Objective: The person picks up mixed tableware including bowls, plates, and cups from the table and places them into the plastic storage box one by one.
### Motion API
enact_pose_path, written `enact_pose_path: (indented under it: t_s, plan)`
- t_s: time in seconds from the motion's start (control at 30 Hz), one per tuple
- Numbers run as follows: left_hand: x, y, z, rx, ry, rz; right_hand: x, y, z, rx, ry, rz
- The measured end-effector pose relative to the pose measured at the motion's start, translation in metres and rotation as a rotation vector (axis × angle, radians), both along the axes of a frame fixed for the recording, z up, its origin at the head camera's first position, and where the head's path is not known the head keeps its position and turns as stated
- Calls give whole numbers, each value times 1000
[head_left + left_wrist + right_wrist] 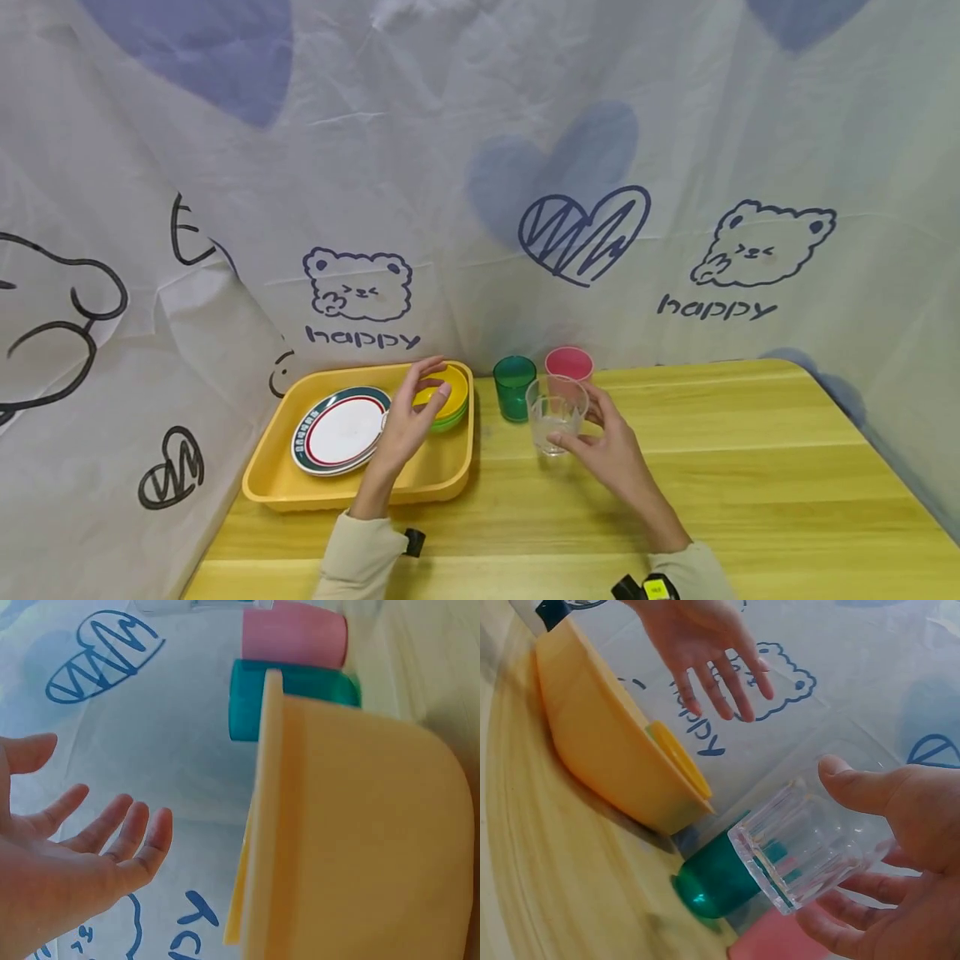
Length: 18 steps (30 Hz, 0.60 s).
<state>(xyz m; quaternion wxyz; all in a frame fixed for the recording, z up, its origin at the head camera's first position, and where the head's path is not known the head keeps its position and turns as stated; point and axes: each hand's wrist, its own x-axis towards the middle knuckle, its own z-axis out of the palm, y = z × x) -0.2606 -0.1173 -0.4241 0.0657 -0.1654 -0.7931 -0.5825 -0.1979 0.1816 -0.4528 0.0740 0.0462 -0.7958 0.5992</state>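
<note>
A clear cup (557,421) is held in the right hand (611,450), thumb on its near side and fingers behind. In the right wrist view that cup (802,847) hangs off the table. Behind it stand a green cup (514,390) and a pink cup (570,364), side by side near the cloth. The left hand (407,417) hovers over the right part of a yellow tray (360,497), fingers spread and nothing in its grasp. Below that hand, yellow bowls (455,392) rest on a green bowl (448,423), partly hidden by the fingers.
White plates (347,430) with a green and red rim lie stacked in the tray's left part. A wooden table (750,467) bears everything. A pale printed cloth (450,183) hangs behind and along the left side.
</note>
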Motion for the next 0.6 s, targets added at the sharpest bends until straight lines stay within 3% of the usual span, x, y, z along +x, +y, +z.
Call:
enact_pose_path:
  t_s: [0.33,0.6]
  plan:
    - [14,22,11,69,-17,-144,7,5,20,-39,-8,-8]
    - [17,43,12,50,-24,-292,11,7,31,-37,-6,-8]
